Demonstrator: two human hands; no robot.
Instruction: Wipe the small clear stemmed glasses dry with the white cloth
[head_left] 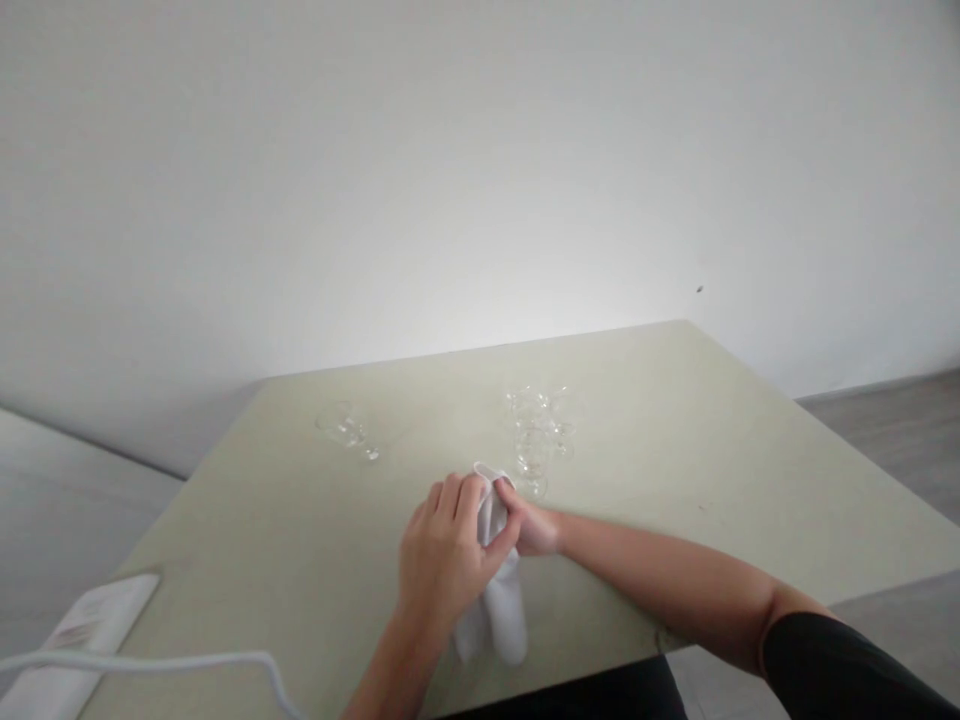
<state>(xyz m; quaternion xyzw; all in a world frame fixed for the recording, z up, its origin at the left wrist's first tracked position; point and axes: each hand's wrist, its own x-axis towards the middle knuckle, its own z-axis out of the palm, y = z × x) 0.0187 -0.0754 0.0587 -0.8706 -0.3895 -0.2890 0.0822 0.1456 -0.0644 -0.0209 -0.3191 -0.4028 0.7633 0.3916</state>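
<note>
Near the table's front edge, a white cloth (506,610) is bunched between my two hands, its lower folds hanging toward me. My left hand (442,555) curls over it from the left, fingers closed on its upper part. From the right, my right hand (536,525) grips the same cloth, thumb near its top fold. Whether something is wrapped inside cannot be made out. Just beyond my right hand, several clear stemmed glasses (536,430) are grouped, overlapping in view. Farther left, another clear stemmed glass (345,430) appears to lie on its side.
The pale green table (645,430) meets a white wall (465,180) at the back. At the front left corner is a white packet (97,630) with printing on it. A white cable (187,660) crosses the lower left. Grey floor (892,425) shows at right.
</note>
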